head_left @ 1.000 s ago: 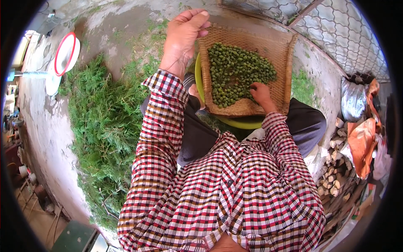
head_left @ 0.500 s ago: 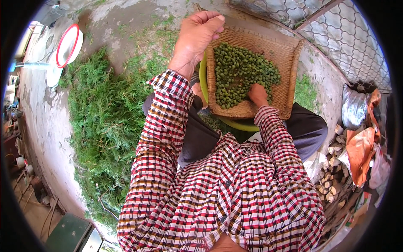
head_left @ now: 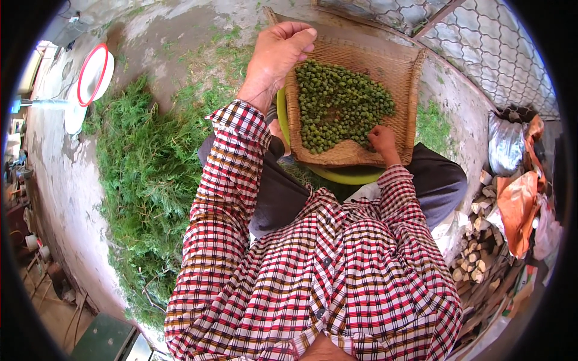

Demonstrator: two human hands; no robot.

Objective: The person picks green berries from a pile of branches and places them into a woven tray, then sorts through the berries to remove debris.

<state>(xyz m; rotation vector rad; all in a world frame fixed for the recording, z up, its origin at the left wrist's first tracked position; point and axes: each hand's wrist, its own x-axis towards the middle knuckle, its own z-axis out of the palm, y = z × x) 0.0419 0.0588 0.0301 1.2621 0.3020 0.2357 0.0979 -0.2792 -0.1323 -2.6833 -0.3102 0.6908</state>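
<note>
The left hand (head_left: pixel 278 57) is clenching its grip on the far left edge of a woven winnowing tray (head_left: pixel 402 71), fingers curling over the rim. The right hand (head_left: pixel 382 139) is sitting at the near edge of that tray, fingertips pressing down among the green berries (head_left: pixel 340 102); can't tell if it's actually pinching any. The berries are lying in one heap across the middle of the tray. The tray is sitting over a yellow-green basin (head_left: pixel 349 176), which is peeking out underneath, right above the person's lap. Off to the left, a big pile of green cuttings (head_left: pixel 147 180) is covering the concrete floor (head_left: pixel 168 24). A red-rimmed white bowl (head_left: pixel 91 75) is lying beyond it. Firewood (head_left: pixel 475 265) is stacked at the right.
</note>
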